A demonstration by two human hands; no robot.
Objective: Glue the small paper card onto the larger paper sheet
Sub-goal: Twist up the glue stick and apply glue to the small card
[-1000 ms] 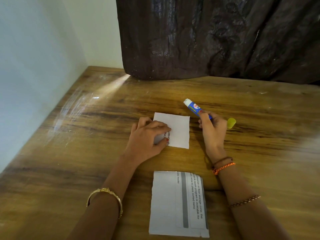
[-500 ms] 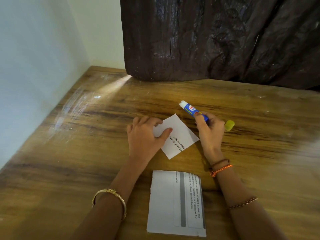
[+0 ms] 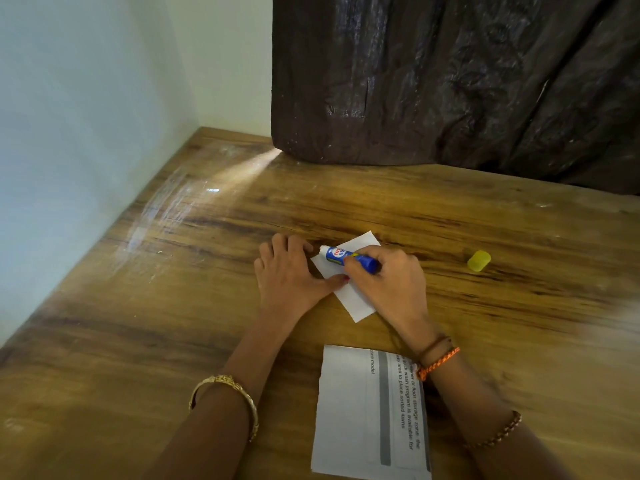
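A small white paper card (image 3: 356,301) lies turned like a diamond on the wooden table (image 3: 173,323). My left hand (image 3: 289,277) rests on its left part with fingers laid flat and the thumb pressing the paper. My right hand (image 3: 389,284) grips a blue and white glue stick (image 3: 346,258), laid nearly level over the card with its white end pointing left near my left fingers. The larger paper sheet (image 3: 353,414), white with printed text and a grey bar, lies nearer to me below the hands.
The yellow glue cap (image 3: 479,260) lies on the table to the right of my right hand. A dark brown cloth (image 3: 450,81) hangs at the back. A pale wall (image 3: 86,116) borders the table on the left.
My right hand has brought the glue stick from beside the card to over it. The card has been rotated from square to diamond under my left hand. The camera moved closer.
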